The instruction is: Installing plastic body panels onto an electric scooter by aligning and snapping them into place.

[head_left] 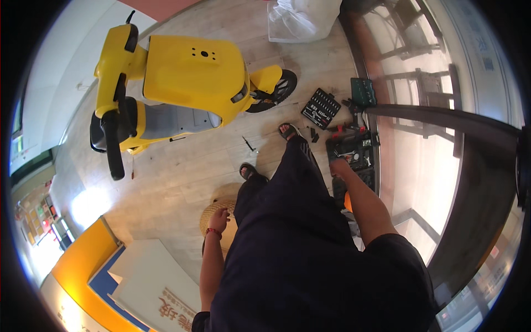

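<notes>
My left hand [219, 219], with a red band at the wrist, hangs over a round woven straw seat [209, 213]. Its fingers are loosely bent and a little apart, with nothing visible in them. My right hand [340, 167] is above the near left part of a black toolbox tray [368, 141] holding several tools. The fingers on that side point down and are mostly hidden, so I cannot tell whether they hold anything. Beyond the tray, a socket set case [321, 108] lies spread on the floor, beside a dark green case [363, 91].
A yellow scooter [191, 69] stands at the far left. A thin dark tool [249, 144] lies on the wooden floor between it and my feet. A white plastic bag [301, 19] is at the far end. Glass with a dark frame [442, 113] borders the right side.
</notes>
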A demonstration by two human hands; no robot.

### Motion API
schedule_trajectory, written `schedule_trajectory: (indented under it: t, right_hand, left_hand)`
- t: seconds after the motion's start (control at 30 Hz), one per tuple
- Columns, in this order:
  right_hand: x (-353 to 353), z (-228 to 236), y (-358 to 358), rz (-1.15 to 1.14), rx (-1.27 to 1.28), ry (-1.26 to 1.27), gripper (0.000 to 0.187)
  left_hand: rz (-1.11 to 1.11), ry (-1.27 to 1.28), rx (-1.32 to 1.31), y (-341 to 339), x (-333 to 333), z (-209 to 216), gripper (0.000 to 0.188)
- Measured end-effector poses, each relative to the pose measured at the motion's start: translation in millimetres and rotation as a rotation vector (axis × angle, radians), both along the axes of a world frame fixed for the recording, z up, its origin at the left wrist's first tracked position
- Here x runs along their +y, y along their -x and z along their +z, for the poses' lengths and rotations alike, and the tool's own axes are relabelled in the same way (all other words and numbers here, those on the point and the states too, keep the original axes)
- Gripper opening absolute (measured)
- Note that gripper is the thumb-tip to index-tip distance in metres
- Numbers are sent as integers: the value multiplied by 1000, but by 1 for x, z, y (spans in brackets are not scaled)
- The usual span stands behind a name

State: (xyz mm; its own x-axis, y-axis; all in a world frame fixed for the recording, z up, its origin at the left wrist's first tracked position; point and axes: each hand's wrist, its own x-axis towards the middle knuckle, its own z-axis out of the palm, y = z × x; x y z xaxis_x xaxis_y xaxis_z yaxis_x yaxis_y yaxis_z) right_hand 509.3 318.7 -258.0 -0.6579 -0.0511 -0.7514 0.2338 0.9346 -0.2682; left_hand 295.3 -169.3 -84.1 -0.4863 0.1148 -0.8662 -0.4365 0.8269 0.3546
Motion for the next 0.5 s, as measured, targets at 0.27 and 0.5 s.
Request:
schedule_trajectory:
  t: [0.27,0.5]
  right_hand:
    - [-131,15,-29,-673,-211,290,25]
    - [-211,-26,-145,-383,-75,87,32]
  left_hand:
    - [100,12,27,21,-132,-26,35]
    - [243,141,-386,25,-259,-109,35]
